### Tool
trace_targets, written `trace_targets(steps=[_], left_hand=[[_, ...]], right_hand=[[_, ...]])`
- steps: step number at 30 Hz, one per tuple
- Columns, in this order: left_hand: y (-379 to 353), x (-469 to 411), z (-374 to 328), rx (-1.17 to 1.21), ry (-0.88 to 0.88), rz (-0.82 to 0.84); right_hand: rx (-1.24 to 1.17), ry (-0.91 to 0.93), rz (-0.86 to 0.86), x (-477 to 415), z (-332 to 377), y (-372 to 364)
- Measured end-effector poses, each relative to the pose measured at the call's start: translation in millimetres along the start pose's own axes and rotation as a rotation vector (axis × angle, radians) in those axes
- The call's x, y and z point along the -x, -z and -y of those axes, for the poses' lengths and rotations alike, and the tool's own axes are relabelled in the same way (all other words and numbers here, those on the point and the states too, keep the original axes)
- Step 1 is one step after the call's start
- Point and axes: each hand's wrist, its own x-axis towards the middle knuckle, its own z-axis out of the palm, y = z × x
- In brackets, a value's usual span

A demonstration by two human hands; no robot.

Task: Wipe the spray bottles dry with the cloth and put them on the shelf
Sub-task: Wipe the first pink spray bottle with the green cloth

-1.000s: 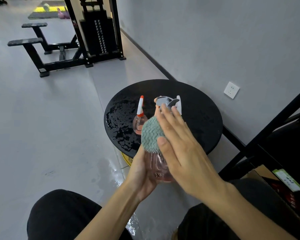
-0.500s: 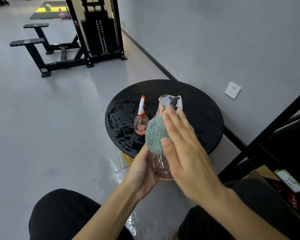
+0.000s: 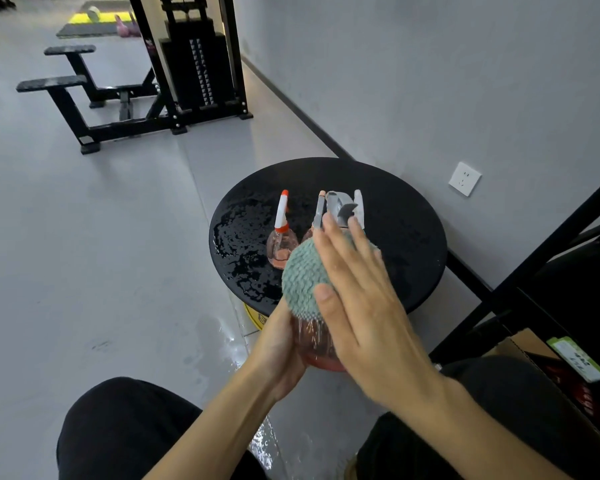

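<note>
My left hand (image 3: pixel 278 351) grips the lower body of a clear pinkish spray bottle (image 3: pixel 317 348) with a grey and white trigger head (image 3: pixel 343 207), held in front of the round black table (image 3: pixel 406 237). My right hand (image 3: pixel 364 306) presses a green-grey cloth (image 3: pixel 302 282) flat against the bottle's upper side. A second spray bottle (image 3: pixel 280 242) with a white and orange nozzle stands on the wet left part of the table. A third bottle's orange-tipped nozzle (image 3: pixel 319 211) shows just behind my fingers.
A black metal shelf frame (image 3: pixel 548 251) rises at the right, with a cardboard box (image 3: pixel 534 351) below it. Water lies on the table's left half (image 3: pixel 243 244) and on the floor (image 3: pixel 222 344). Gym machine (image 3: pixel 187 64) stands far back. A wall socket (image 3: pixel 464 178) is at right.
The cloth and my right hand have slid slightly over the bottle's upper body as it is wiped. The bottles on the table have not moved.
</note>
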Motion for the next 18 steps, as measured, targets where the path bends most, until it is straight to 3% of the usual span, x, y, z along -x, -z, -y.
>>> trace_targets(steps=[10,18], left_hand=[[3,0,-9,0.108,-0.092,-0.046],[-7,3,-3,0.046,0.01,0.063]], right_hand=[[-0.015,0.071,0.052,28,7,-8],[-0.112,-0.035,-0.033,-12,-9,8]])
